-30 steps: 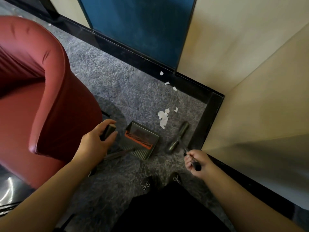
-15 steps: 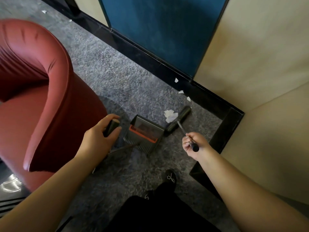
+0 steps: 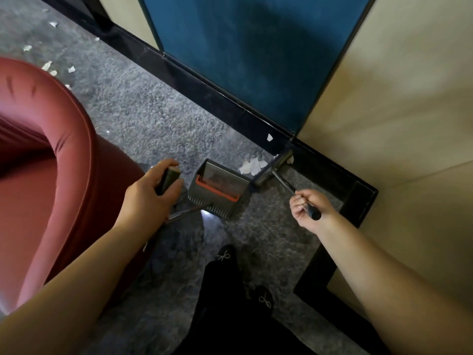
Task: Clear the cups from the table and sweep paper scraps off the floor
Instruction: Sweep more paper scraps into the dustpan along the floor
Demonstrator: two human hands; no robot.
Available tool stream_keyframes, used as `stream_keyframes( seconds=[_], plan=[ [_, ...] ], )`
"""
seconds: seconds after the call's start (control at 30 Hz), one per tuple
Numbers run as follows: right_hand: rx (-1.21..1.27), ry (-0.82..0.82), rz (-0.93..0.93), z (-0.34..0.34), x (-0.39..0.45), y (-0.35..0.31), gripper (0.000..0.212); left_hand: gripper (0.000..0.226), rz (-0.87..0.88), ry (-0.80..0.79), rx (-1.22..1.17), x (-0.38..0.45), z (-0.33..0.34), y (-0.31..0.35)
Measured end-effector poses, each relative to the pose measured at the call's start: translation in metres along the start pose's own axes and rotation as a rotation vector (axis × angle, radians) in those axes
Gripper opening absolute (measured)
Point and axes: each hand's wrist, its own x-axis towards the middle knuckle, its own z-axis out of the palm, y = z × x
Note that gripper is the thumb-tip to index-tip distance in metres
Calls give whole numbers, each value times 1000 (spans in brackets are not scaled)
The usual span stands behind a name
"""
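Since half a second ago: broom head [image 3: 273, 168] pushed farther toward the wall corner, paper scraps [image 3: 253, 166] gathered between it and the dustpan [image 3: 217, 187] mouth. One scrap [image 3: 269, 137] alone by the black baseboard [image 3: 204, 80], more [image 3: 48, 65] far left beyond the red armchair [image 3: 46, 160]. Right hand [image 3: 311, 207] fingers curled tight round the broom handle. Left hand [image 3: 151, 194] fingers wrapped round the dustpan grip, upright on the carpet [image 3: 133, 111].
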Motion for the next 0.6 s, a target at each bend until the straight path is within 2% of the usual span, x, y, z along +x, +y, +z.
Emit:
stream_keyframes(
  seconds=[0.23,0.33,0.6],
  plan=[
    [-15,45,70,6,-40,-18,37,29,61,-87,57,66,-29,22],
    [-81,99,87,6,-48,-30,35,28,82,-172,97,91,-33,31],
    [-351,247,50,13,-30,-78,32,36,96,-288,162,144,5,43]
  ],
)
